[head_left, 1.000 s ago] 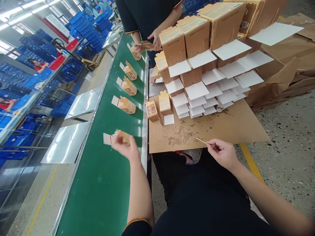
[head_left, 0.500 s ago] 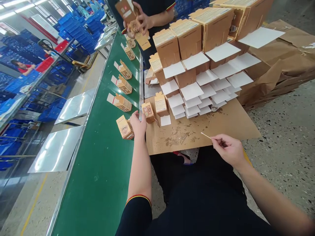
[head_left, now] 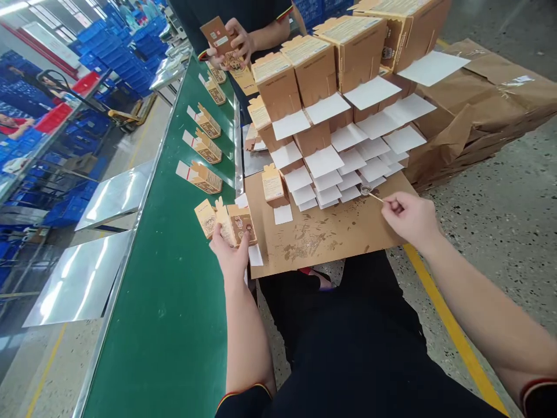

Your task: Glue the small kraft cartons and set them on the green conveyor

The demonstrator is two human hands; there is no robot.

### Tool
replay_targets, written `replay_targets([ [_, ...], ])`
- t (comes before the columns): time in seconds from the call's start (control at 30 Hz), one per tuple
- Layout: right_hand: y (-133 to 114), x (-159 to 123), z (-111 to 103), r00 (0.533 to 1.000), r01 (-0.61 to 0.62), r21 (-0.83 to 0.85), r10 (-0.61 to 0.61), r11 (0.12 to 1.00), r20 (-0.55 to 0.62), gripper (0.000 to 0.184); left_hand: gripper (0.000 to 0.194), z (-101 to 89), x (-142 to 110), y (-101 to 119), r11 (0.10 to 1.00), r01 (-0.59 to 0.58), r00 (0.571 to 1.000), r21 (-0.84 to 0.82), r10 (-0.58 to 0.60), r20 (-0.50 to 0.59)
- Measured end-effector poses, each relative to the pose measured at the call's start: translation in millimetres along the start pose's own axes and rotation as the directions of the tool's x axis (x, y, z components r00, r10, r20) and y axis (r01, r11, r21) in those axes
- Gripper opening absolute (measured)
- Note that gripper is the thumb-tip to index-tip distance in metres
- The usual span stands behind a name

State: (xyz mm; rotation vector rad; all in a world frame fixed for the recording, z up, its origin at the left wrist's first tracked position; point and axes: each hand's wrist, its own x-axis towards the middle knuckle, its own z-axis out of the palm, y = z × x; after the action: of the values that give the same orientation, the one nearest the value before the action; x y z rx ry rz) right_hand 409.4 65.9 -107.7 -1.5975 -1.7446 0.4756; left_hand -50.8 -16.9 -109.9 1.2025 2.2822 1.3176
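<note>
Plainly, the fingers of the left hand (head_left: 230,253) were clamped around the printed cartons (head_left: 242,225), thumb on the brown face and the other fingers round the cream-coloured side, at the left edge of the brown board (head_left: 343,232), partly over the green belt (head_left: 183,278). White flaps stuck out from the far and near ends of the brown one. The right thumb and fingertips were pinched together on a thin stick (head_left: 376,198), the right hand (head_left: 407,219) being at the board's right edge; the stick's far end was at a small round dish (head_left: 365,189) standing on the board beside the stacked boxes (head_left: 276,96). Those boxes rose in tiers over the board's far part, their white flaps jutting toward the near edge. A single carton (head_left: 273,187) stood on the board just left of the stack, its flap lying toward the wearer. Dark wet-looking marks (head_left: 304,244) spotted the board's near part. Left of the board, a row of cartons (head_left: 209,150) with raised flaps lay along the belt. Beyond the board's far left corner, another person (head_left: 256,38) held a brown carton (head_left: 220,36) in both hands. Right of the board, beyond the stack, was a pile wrapped in brown paper (head_left: 474,116).
</note>
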Motion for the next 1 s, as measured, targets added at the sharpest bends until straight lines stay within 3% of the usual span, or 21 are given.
replay_targets([
  [0.1, 7.1, 33.6, 5.1, 0.995, 0.031, -0.118, -0.020, 0.993, 0.094, 0.017, 0.106, 7.1, -23.0, 9.5, 0.949, -0.088, 0.996, 0.304, 0.091, 0.005],
  [0.17, 11.0, 48.5, 11.9, 0.989, 0.061, -0.150, -0.040, 0.987, 0.140, 0.024, 0.113, 19.2, -35.2, 13.6, 0.931, -0.103, 0.994, 0.349, 0.083, 0.072],
  [0.27, 17.1, 59.0, 19.9, 0.985, 0.088, -0.141, -0.065, 0.986, 0.160, 0.029, 0.117, 25.4, -37.8, 12.3, 0.975, -0.057, 0.996, 0.213, 0.041, 0.080],
  [0.4, 22.8, 54.8, 20.4, 0.993, 0.083, -0.086, -0.074, 0.993, 0.096, 0.020, 0.079, 7.5, -4.9, 11.6, 0.993, 0.106, 0.993, 0.047, -0.108, 0.041],
  [0.5, 23.1, 39.3, 14.1, 0.996, 0.074, -0.053, -0.071, 0.996, 0.054, 0.011, 0.043, 0.0, 14.3, 12.0, 0.965, 0.262, 0.932, 0.000, -0.253, 0.259],
  [0.57, 20.9, 22.8, 8.0, 0.997, 0.071, 0.003, -0.071, 0.997, 0.015, 0.010, 0.034, 1.7, 8.9, 7.8, 0.935, 0.343, 0.874, -0.091, -0.282, 0.396],
  [0.6, 18.5, 12.9, 5.2, 0.997, 0.074, 0.043, -0.074, 0.996, -0.002, 0.010, 0.034, 3.9, 1.1, 4.3, 0.916, 0.367, 0.868, -0.164, -0.273, 0.414],
  [0.7, 3.0, -21.1, 4.5, 0.993, 0.118, 0.180, -0.118, 0.977, -0.011, 0.009, 0.050, 12.7, -30.3, -6.9, 0.799, 0.389, 0.911, -0.460, -0.259, 0.320],
  [0.83, -36.8, -65.9, 40.7, 0.965, 0.175, 0.356, -0.231, 0.918, 0.121, 0.014, 0.073, 30.4, -53.6, -7.9, 0.599, 0.365, 0.931, -0.713, -0.235, 0.279],
  [0.9, -56.4, -84.0, 73.2, 0.919, 0.230, 0.402, -0.334, 0.886, 0.210, 0.017, 0.078, 39.5, -54.9, -3.4, 0.592, 0.349, 0.937, -0.727, -0.198, 0.289],
  [1.0, -72.7, -102.0, 120.6, 0.853, 0.349, 0.339, -0.446, 0.874, 0.270, 0.023, 0.083, 46.3, -54.8, 1.3, 0.640, 0.327, 0.944, -0.695, -0.185, 0.273],
])
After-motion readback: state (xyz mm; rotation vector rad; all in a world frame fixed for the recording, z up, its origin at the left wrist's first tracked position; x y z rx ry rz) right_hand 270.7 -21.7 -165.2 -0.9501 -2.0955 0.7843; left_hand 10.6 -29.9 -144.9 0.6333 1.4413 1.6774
